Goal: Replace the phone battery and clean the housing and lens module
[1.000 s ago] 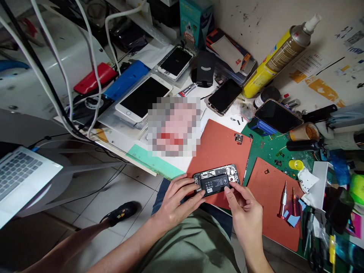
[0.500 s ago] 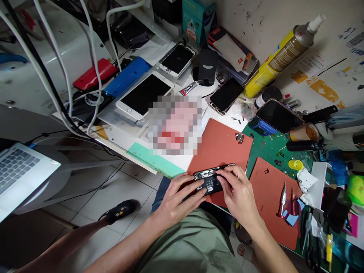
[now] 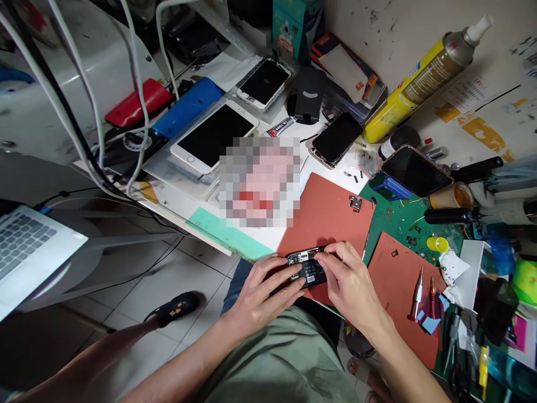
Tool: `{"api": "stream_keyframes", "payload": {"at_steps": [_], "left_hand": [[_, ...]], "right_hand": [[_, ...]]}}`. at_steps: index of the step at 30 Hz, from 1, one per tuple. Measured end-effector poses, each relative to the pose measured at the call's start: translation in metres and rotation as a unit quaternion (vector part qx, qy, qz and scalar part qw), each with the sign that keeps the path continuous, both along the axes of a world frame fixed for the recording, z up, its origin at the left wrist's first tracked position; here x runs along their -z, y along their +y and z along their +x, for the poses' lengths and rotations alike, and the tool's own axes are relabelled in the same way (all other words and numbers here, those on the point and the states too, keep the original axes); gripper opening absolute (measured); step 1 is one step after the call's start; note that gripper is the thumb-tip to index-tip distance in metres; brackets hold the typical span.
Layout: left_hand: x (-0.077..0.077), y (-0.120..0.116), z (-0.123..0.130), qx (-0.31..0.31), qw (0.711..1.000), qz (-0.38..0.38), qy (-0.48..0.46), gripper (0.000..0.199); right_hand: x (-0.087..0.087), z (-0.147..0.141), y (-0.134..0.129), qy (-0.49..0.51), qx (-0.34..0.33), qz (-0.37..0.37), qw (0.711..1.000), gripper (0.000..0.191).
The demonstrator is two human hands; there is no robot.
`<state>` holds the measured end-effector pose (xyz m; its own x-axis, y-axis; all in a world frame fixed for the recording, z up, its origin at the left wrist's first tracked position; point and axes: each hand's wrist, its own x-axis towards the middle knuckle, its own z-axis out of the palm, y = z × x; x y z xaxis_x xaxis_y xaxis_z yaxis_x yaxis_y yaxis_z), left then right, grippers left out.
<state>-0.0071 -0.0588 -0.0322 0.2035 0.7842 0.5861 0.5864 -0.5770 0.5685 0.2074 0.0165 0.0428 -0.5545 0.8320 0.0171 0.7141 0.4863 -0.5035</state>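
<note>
An opened smartphone (image 3: 310,273), its battery and circuit board bare, lies at the front edge of the red-brown mat (image 3: 331,207). My left hand (image 3: 262,285) grips its left end, with the fingers reaching over the battery side. At the upper right of the phone my right hand (image 3: 346,274) is closed, thumb and index finger pinched together at the board. Whatever sits between those fingertips is too small to make out, and the hand covers the phone's right end. A small metal part (image 3: 355,203) rests on the mat beyond.
To the right, a second red-brown mat (image 3: 403,296) bears two screwdrivers (image 3: 418,294). Behind are a white-framed phone screen (image 3: 216,134), a dark phone (image 3: 338,139), a propped phone (image 3: 416,169) and a yellow spray can (image 3: 423,81). White cables (image 3: 138,84) hang at the left.
My right hand has shifted slightly left along the phone's upper edge, still pinched. My left hand stays in place on the phone. The camera view has moved a little.
</note>
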Motion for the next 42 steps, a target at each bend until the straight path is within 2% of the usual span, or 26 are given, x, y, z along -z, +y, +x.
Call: {"api": "stream_keyframes", "payload": {"at_steps": [4, 10, 16, 23, 32, 42], "left_hand": [[0.003, -0.002, -0.001, 0.0, 1.0, -0.008, 0.002, 0.04], [0.003, -0.001, 0.001, -0.004, 1.0, -0.008, 0.004, 0.037], [-0.003, -0.001, 0.0, -0.005, 1.0, -0.016, 0.002, 0.031], [0.004, -0.003, 0.001, -0.007, 1.0, -0.007, -0.02, 0.044], [0.007, -0.003, 0.001, -0.016, 1.0, 0.005, -0.009, 0.049], [0.013, -0.003, 0.002, -0.018, 1.0, 0.011, -0.009, 0.05]], "right_hand": [[-0.001, 0.003, 0.001, 0.031, 0.006, 0.01, 0.999, 0.041], [-0.003, 0.004, 0.002, 0.052, 0.041, -0.001, 0.998, 0.033], [-0.012, 0.014, -0.009, -0.003, 0.139, 0.012, 0.99, 0.026], [-0.012, 0.004, -0.028, -0.008, 0.22, -0.014, 0.975, 0.031], [-0.013, -0.004, -0.025, -0.055, 0.228, 0.017, 0.972, 0.034], [-0.011, -0.012, -0.042, -0.057, 0.288, 0.016, 0.956, 0.032]]}}
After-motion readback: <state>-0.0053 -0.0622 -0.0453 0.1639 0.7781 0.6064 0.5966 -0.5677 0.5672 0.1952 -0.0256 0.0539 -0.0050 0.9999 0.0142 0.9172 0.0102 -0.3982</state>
